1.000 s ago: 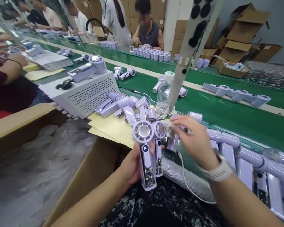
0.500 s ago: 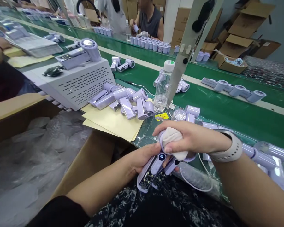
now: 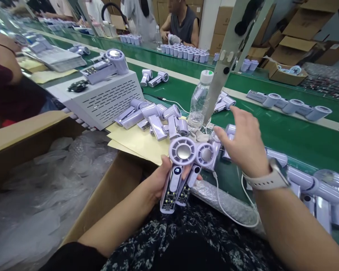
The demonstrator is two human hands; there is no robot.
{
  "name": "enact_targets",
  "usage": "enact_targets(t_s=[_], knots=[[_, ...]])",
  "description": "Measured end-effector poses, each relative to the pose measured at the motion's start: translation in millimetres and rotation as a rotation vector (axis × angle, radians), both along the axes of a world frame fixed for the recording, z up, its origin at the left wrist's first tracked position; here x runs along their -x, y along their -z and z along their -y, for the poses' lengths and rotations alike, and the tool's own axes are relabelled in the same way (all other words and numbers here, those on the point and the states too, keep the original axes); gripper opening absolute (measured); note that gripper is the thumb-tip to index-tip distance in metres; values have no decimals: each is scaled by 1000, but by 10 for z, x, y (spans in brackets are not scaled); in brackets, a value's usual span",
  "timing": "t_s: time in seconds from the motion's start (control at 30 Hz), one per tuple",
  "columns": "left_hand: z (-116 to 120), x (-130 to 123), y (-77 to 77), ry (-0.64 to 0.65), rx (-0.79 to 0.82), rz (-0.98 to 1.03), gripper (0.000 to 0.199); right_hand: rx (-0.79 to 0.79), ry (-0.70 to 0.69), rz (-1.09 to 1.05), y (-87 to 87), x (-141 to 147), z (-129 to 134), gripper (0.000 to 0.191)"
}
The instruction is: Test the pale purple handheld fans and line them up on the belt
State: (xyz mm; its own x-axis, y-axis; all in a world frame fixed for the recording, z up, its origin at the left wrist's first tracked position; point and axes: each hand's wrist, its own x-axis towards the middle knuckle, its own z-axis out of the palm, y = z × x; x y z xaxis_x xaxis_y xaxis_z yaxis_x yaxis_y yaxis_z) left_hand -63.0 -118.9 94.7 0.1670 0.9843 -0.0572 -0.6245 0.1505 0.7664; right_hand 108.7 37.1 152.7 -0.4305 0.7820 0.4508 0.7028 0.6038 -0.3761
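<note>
Two lilac handheld fans are held side by side in my left hand (image 3: 159,177), round heads up. The left fan (image 3: 183,151) has a lit display on its handle and bare circuit parts below it. The second fan (image 3: 205,155) also shows circuit parts, and its display looks dark. My right hand (image 3: 244,141) is raised to the right of them, fingers apart, holding nothing. A pale cloth (image 3: 198,136) lies just behind the fan heads, beside the foot of a clear bottle (image 3: 199,101).
More fans (image 3: 155,122) lie on yellow paper (image 3: 135,145) beside a vented white box (image 3: 110,101). A metal post (image 3: 223,64) rises behind the bottle. An open carton (image 3: 101,195) with plastic bags stands at left. A white cable (image 3: 231,220) loops at right. A person (image 3: 186,28) sits across.
My right hand has let go of the cloth and moved up and right, off the fans. The fan heads now show uncovered. My left hand and the fans have shifted slightly left.
</note>
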Motion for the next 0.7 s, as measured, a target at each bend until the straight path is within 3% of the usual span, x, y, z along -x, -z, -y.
enact_targets(t_s=[0.03,0.1,0.2,0.3,0.37,0.43,0.5,0.6,0.7], knots=[[-19,30,-1,-53,-60,-30,71,10,41,21,9,-127,82,51],[-81,80,13,-153,-156,-104,71,190,75,101,104,-330,310,27],[-227,77,20,-249,-229,-221,75,488,45,242,393,-442,659,19],[-387,-54,-35,-333,-254,-195,73,519,63,244,599,-453,853,10],[-474,-187,-90,-383,-243,-98,71,703,-44,79,590,-509,905,12],[-543,-325,-133,-419,-227,-5,70,1024,-233,-229,497,-596,945,17],[-599,-449,-152,-425,-201,61,70,1240,-339,-506,395,-657,997,27],[-662,-596,-148,-408,-147,121,73,1200,-311,-642,331,-631,1098,26],[-689,-691,-141,-387,-133,130,75,1087,-284,-735,379,-525,1205,37]])
